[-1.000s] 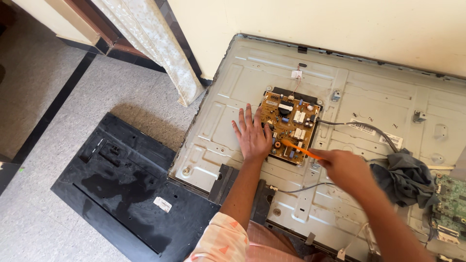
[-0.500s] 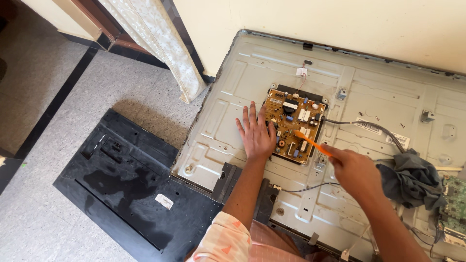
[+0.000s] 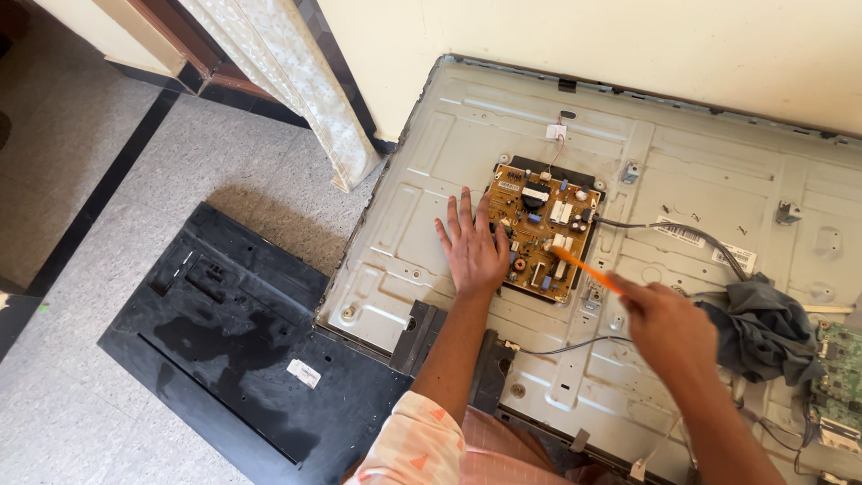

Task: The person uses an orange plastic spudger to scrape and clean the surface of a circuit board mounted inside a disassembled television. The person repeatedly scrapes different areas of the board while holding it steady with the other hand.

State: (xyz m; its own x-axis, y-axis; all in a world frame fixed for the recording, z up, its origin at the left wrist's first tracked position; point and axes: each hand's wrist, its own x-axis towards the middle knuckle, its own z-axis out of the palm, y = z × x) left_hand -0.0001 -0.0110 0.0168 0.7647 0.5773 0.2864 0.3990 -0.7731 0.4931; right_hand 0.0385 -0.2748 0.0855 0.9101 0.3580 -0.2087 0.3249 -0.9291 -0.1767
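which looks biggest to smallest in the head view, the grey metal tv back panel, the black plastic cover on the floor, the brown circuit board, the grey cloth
1. Grey metal TV back panel
2. Black plastic cover on the floor
3. Brown circuit board and crumpled grey cloth: these look about alike, so I would not rank them.

Orange screwdriver (image 3: 584,268), brown circuit board (image 3: 543,229)

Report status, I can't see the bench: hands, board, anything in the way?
Left hand flat on panel beside board. Right hand holds orange tool, tip at board. Grey rag by right hand.

Left hand (image 3: 474,247) flat, fingers spread; right hand (image 3: 669,328) closed, forward.
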